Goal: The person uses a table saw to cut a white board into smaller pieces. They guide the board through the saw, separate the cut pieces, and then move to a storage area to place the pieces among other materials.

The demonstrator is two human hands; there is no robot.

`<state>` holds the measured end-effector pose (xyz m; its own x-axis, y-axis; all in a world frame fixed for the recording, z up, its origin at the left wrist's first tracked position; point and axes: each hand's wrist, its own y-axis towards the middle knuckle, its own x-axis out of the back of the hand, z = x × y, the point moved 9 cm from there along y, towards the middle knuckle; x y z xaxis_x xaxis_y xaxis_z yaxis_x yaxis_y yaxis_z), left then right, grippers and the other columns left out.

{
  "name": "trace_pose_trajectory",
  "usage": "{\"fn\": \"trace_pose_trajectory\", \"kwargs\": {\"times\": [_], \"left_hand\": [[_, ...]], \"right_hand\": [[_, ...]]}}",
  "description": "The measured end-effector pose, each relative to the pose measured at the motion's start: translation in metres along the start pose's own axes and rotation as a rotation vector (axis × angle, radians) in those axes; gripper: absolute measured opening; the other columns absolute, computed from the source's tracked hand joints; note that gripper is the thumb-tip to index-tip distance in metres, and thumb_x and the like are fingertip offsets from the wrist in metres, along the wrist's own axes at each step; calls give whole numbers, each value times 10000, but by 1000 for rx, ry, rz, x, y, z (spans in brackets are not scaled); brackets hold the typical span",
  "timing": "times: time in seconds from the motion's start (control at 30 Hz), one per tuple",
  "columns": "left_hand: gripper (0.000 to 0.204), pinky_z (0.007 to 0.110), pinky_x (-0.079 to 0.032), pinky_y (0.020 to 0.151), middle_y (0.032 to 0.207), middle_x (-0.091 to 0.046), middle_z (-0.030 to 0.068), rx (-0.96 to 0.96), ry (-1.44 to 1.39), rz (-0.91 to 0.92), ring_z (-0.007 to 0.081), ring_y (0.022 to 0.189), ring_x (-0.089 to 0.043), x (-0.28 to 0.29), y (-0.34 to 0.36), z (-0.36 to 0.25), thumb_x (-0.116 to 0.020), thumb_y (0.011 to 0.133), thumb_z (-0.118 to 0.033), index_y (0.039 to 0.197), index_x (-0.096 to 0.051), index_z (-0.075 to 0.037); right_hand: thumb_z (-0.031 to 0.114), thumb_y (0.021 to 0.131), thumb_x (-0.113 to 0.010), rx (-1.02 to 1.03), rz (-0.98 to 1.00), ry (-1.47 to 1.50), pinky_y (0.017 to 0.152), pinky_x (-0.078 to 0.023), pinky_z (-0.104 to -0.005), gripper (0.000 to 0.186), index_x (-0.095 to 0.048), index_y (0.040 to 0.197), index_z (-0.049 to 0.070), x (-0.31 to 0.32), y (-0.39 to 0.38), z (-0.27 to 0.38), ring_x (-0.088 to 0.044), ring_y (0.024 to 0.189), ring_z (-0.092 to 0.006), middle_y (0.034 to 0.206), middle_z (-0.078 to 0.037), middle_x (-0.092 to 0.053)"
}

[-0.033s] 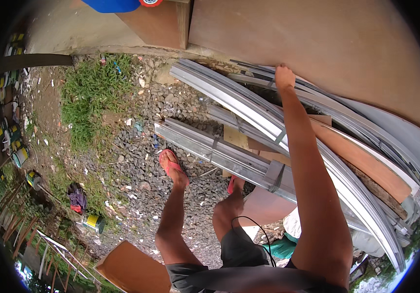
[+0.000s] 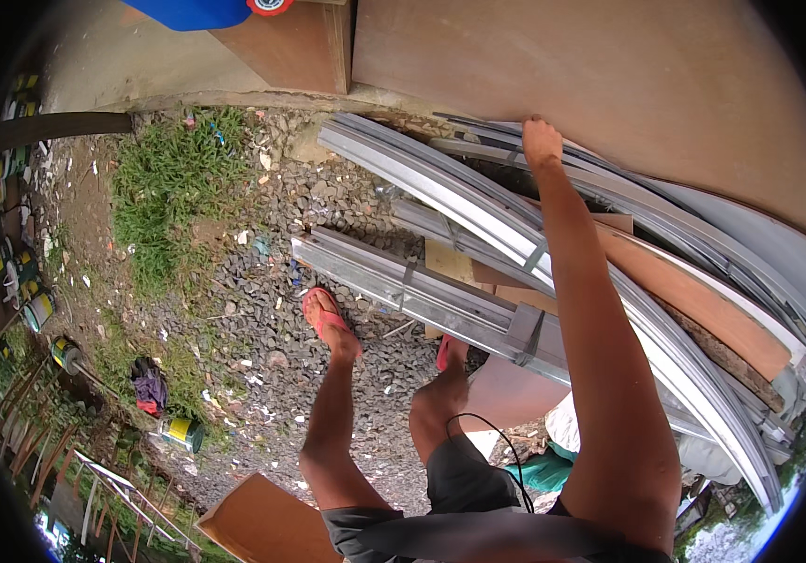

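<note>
My right hand (image 2: 542, 141) reaches far forward, closed at the edge of a large brown board (image 2: 590, 75). Its fingertips are partly hidden where they meet that edge. Beneath this arm lie long grey metal profiles (image 2: 450, 192), strapped in bundles. Another strapped metal bundle (image 2: 393, 281) lies nearer, pointing at my foot in a red flip-flop (image 2: 330, 321). Beside the right hand, thin dark and grey strips (image 2: 623, 178) run along the board's edge, with a pale sheet (image 2: 750, 211) showing under it. My left hand is out of view.
An orange-brown plank (image 2: 703, 305) lies among the profiles at right. Gravel (image 2: 271, 328) and a grass patch (image 2: 173, 192) cover the ground. A brown panel (image 2: 267, 521) stands at the lower left edge. Paint tins (image 2: 182, 432) and a dark cloth (image 2: 148, 385) lie left. A blue container (image 2: 192, 11) stands at the top.
The view has shifted slightly, so most things sit a little further left. My right hand keeps its place at the board's edge.
</note>
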<state>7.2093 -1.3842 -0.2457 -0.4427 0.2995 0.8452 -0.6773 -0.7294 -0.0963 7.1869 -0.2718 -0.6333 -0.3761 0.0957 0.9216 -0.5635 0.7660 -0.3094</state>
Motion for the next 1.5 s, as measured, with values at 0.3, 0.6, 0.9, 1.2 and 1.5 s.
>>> {"fn": "trace_pose_trajectory", "kwargs": {"times": [0.3, 0.6, 0.9, 1.2, 1.5], "left_hand": [[463, 574, -497, 852, 1098, -671, 266, -25, 84, 138, 473, 979, -647, -36, -42, 47, -469, 981, -490, 1116, -616, -72], [395, 604, -503, 862, 1163, -691, 236, -32, 24, 330, 465, 1034, -664, -60, -64, 95, -476, 989, -457, 1120, -635, -120], [418, 635, -475, 798, 1028, -702, 270, -38, -397, 233, 523, 955, -653, -96, -86, 77, -520, 945, -453, 1082, -577, -62], [308, 575, -534, 820, 1042, -732, 222, 140, -393, 419, 452, 987, -697, -105, -165, 129, -608, 961, -386, 1136, -605, -132], [214, 540, -561, 886, 1160, -723, 169, 45, -326, 676, 380, 1072, -710, -114, -143, 104, -622, 964, -233, 1154, -629, -134]], "right_hand": [[120, 964, -654, 409, -399, 534, 776, -587, -406, 171, -660, 1100, 16, 228, -107, 22, -729, 897, -305, 1015, -134, -716], [236, 1041, -636, -213, -135, 1717, 850, -598, -333, 220, -643, 1144, 42, 283, -220, -71, -694, 962, -155, 1061, -66, -716], [212, 1045, -593, -454, 231, 2161, 1110, -523, -446, 352, -535, 1330, 13, 237, -356, -82, -637, 1246, -280, 1334, -176, -640], [254, 1026, -624, -323, 489, 2269, 1106, -515, -381, 378, -532, 1332, 52, 300, -410, 38, -606, 1262, -209, 1340, -86, -632], [295, 1033, -618, 28, 724, 2290, 1053, -540, -418, 377, -522, 1357, 128, 423, -406, 273, -624, 1223, -210, 1328, -59, -628]]}}
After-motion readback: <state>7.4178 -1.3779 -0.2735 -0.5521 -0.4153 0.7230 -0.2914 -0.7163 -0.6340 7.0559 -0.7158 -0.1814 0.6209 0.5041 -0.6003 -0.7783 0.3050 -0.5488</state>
